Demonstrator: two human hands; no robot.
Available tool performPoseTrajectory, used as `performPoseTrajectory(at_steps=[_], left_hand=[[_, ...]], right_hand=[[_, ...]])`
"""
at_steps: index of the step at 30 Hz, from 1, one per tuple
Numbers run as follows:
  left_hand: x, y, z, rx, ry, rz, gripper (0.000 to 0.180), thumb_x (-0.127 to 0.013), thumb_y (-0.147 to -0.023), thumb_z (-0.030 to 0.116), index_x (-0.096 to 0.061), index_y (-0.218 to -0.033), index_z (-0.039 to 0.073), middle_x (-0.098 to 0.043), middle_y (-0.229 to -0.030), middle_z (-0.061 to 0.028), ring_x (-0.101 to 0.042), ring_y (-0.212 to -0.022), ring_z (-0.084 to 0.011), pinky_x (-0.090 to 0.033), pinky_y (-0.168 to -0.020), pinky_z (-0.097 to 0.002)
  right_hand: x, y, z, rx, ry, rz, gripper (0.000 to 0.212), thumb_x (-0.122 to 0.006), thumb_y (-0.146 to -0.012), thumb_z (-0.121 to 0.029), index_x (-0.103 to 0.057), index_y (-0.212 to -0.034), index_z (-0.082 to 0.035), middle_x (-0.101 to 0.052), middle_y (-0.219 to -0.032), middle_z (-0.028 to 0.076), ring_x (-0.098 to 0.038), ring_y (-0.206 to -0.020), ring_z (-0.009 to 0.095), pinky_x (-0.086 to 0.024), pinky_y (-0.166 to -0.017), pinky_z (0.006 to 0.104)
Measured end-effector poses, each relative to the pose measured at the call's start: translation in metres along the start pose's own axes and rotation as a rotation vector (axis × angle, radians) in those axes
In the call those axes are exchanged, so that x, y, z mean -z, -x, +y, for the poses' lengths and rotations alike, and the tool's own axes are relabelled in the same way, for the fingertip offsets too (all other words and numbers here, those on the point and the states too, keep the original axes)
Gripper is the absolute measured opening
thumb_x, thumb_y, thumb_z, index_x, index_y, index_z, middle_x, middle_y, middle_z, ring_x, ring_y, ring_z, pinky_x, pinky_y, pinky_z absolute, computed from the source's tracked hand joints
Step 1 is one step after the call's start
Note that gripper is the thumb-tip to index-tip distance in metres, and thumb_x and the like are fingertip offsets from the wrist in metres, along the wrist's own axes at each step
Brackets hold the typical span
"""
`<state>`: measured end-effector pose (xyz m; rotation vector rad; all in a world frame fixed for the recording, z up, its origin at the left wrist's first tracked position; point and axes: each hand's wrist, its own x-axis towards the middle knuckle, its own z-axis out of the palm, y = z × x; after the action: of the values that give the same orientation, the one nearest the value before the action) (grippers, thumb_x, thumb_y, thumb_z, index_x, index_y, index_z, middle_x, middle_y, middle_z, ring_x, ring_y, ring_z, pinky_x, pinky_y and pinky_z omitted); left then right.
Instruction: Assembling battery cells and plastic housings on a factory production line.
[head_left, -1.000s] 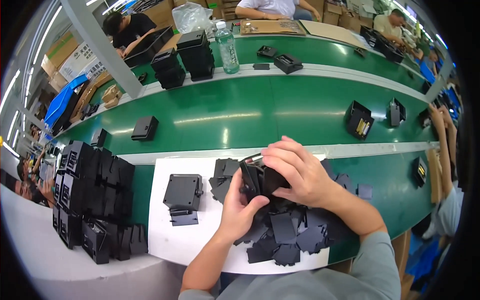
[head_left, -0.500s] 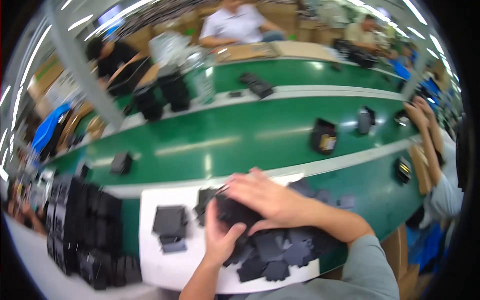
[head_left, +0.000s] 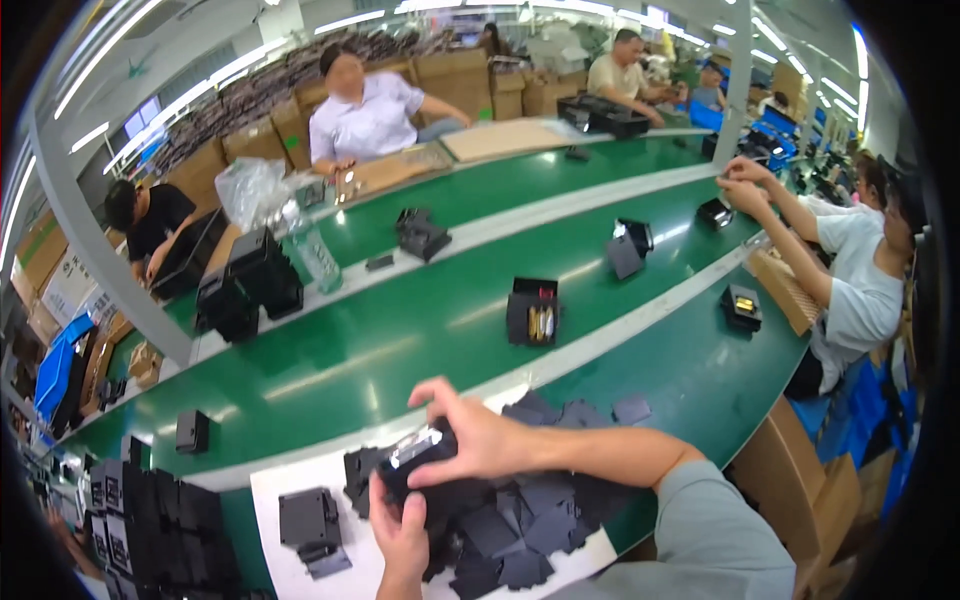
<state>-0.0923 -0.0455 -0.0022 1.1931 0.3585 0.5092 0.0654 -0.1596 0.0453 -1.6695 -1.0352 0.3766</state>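
Bench (head_left: 690, 365) before me holds white board (head_left: 272, 535), black plates (head_left: 515, 530) heaped mostly on it, presumably for easy reach, while right hand (head_left: 480, 440) and left hand (head_left: 400, 537) grasp black case (head_left: 415, 453) from opposite sides, likely for steadiness, near heap's left edge.

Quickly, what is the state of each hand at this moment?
Left hand: partly closed, holding the black case at its lower end.
Right hand: partly closed, holding the same case between thumb and fingers.

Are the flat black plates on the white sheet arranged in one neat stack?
No, the flat black plates lie in an untidy, overlapping heap, turned at many different angles.
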Motion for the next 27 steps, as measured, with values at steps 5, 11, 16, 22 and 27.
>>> performPoseTrajectory(at_steps=[5, 11, 16, 22, 27], left_hand=[[-0.008, -0.023, -0.001, 0.036, 0.243, 0.004, 0.022, -0.043, -0.102, 0.021, -0.041, -0.117, 0.006, -0.052, -0.119, -0.0125, -0.051, -0.098, -0.0183, -0.044, -0.086, -0.0302], [0.032, -0.036, 0.0, -0.061, 0.278, -0.005, 0.016, -0.047, -0.103, 0.022, -0.04, -0.101, 0.008, -0.058, -0.109, -0.0132, -0.056, -0.091, -0.0172, -0.045, -0.082, -0.026], [0.031, -0.032, -0.006, -0.23, 0.19, 0.048, 0.017, -0.05, -0.102, 0.02, -0.038, -0.098, 0.009, -0.06, -0.107, -0.014, -0.059, -0.083, -0.0178, -0.05, -0.073, -0.0289], [0.023, -0.035, -0.018, -0.449, -0.003, 0.106, 0.016, -0.047, -0.103, 0.024, -0.041, -0.096, 0.011, -0.056, -0.082, -0.0043, -0.054, -0.053, -0.0111, -0.048, -0.037, -0.03], [0.032, -0.033, -0.009, -0.179, 0.363, 0.021, 0.019, -0.053, -0.1, 0.024, -0.039, -0.098, 0.012, -0.06, -0.1, -0.0119, -0.059, -0.061, -0.0176, -0.054, -0.038, -0.0344]], right_hand=[[0.021, 0.001, -0.002, 0.008, 0.012, -0.058, 0.087, -0.085, -0.071, -0.025, -0.03, -0.137, -0.008, -0.057, -0.115, 0.017, -0.058, -0.086, 0.026, -0.048, -0.076, 0.0333], [0.055, 0.02, -0.011, -0.049, 0.43, -0.284, 0.05, -0.076, -0.08, -0.028, -0.053, -0.117, -0.004, -0.059, -0.111, 0.008, -0.059, -0.09, 0.024, -0.048, -0.076, 0.0327], [0.044, 0.051, 0.011, 0.281, 0.836, -0.337, 0.037, -0.073, -0.08, -0.03, -0.06, -0.102, -0.003, -0.061, -0.109, 0.006, -0.06, -0.085, 0.023, -0.049, -0.073, 0.0333], [0.038, 0.063, 0.013, 0.446, 0.821, -0.227, 0.024, -0.07, -0.081, -0.022, -0.063, -0.093, -0.002, -0.061, -0.11, 0.008, -0.062, -0.085, 0.026, -0.049, -0.068, 0.0335], [0.049, 0.064, -0.013, 0.429, 0.533, 0.046, 0.017, -0.068, -0.08, -0.008, -0.064, -0.095, -0.001, -0.061, -0.116, 0.011, -0.063, -0.098, 0.028, -0.053, -0.073, 0.0314]])
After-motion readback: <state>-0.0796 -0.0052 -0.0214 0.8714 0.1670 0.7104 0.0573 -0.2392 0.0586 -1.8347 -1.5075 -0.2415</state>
